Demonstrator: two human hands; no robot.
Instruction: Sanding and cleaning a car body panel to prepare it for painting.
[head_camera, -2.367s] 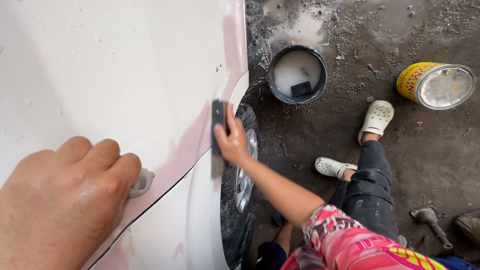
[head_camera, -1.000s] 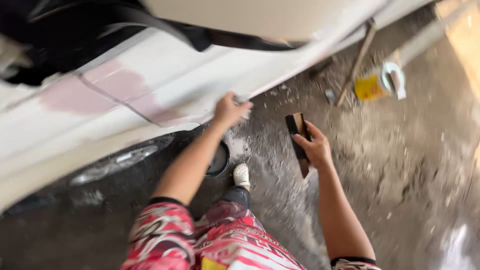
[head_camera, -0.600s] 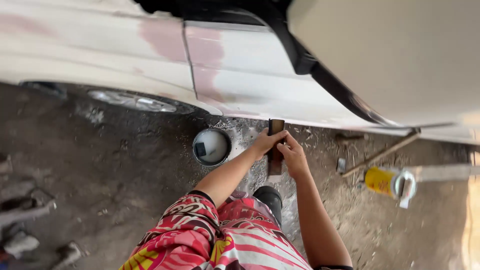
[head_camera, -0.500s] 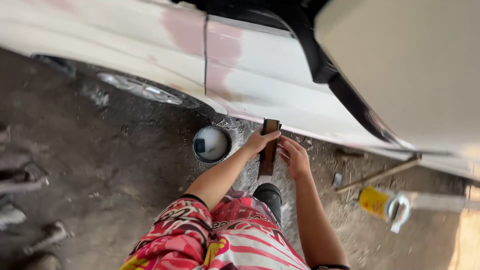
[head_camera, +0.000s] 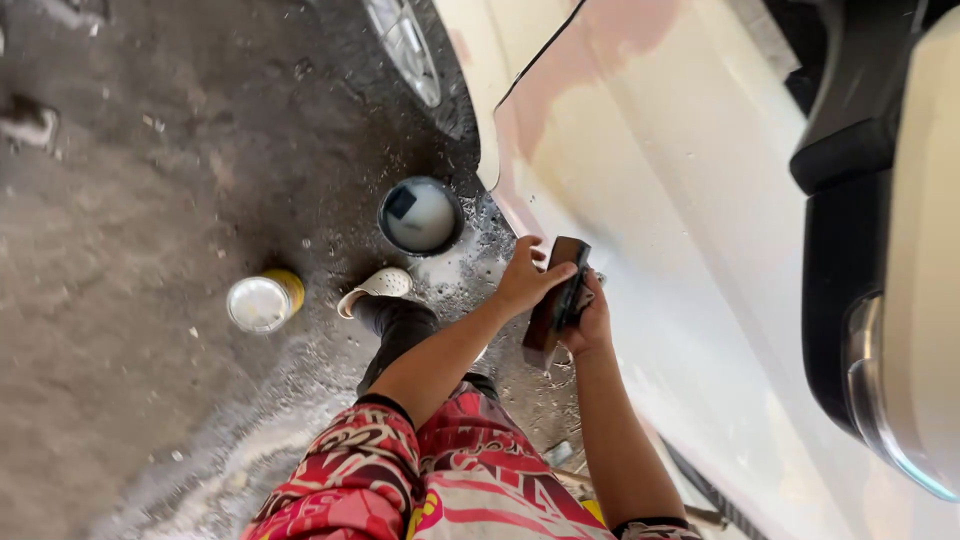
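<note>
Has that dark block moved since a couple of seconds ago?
Yes. The sanding block left the wheel arch and is now held in both hands beside the white door panel.

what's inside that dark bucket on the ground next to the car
The bucket holds cloudy, whitish water, with a small dark rectangular piece lying at its surface near one edge. The murky water hides whatever lies below the surface, so the bottom cannot be seen.

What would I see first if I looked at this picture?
Two hands, the left hand and right hand, hold a dark block in the middle, beside a white car with pink patches. Behind them on the dirty floor stands a bucket of cloudy water, and a yellow can lies to the left.
</note>
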